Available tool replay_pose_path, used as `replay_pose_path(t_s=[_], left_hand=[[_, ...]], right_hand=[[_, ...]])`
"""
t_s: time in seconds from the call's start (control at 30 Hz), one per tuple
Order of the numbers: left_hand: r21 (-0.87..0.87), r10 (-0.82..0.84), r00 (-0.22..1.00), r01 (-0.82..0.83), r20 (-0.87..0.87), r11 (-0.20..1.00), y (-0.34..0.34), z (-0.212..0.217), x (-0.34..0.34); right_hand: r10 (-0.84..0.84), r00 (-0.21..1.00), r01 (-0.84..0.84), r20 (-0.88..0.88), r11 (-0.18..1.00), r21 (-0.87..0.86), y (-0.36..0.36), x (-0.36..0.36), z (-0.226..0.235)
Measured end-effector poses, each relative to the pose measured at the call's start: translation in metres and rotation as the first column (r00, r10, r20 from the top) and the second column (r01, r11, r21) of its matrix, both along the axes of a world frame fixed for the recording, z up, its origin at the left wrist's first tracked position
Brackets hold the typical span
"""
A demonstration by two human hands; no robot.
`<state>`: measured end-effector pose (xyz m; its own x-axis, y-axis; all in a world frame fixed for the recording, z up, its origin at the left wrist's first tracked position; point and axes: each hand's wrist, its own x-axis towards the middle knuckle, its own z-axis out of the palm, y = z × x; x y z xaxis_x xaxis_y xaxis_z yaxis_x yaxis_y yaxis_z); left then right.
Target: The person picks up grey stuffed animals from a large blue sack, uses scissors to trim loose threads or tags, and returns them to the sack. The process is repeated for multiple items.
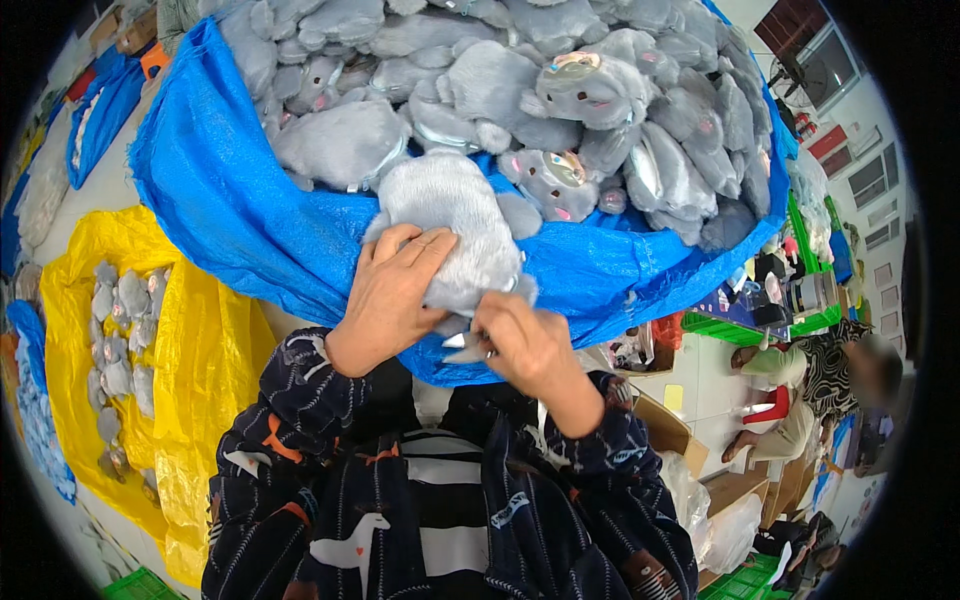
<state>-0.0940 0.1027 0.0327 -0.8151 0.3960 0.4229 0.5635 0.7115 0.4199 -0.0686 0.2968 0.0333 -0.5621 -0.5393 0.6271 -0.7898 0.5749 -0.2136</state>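
A grey plush toy (445, 205) lies over the near edge of a blue woven sack (270, 250), its furry back up. My left hand (390, 300) is closed on the toy's near left side, with the fingers spread over the fur. At its near right end, my right hand (530, 345) is curled in a grip. Two pale pointed tips of a small tool (457, 342) stick out from the right fingers, beside the toy's near end. The rest of that tool is hidden by my hand.
Many similar grey plush toys (490, 85) fill the blue sack. A yellow sack (215, 400) on the left holds smaller grey plush pieces (118, 375). Cardboard boxes (665, 430) and a green crate (820, 320) stand to the right, where another person (835, 370) sits.
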Motion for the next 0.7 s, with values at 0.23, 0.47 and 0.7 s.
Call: replay_pose_path(t_s=[0.23, 0.47, 0.7], left_hand=[[-0.015, -0.078, 0.957, 0.077, -0.281, 0.997, 0.0, -0.015, -0.001], [-0.003, -0.067, 0.975, 0.068, -0.213, 0.998, 0.003, -0.01, -0.001], [-0.113, -0.088, 0.992, 0.077, -0.094, 0.991, 0.005, 0.0, -0.001]], right_hand=[[-0.033, 0.987, 0.075, 0.157, 0.96, -0.269, 0.007, 0.013, -0.006], [-0.092, 0.988, 0.126, 0.127, 0.947, -0.295, 0.03, -0.003, 0.0], [-0.119, 0.993, 0.112, -0.025, 0.975, -0.19, 0.022, -0.011, -0.006]])
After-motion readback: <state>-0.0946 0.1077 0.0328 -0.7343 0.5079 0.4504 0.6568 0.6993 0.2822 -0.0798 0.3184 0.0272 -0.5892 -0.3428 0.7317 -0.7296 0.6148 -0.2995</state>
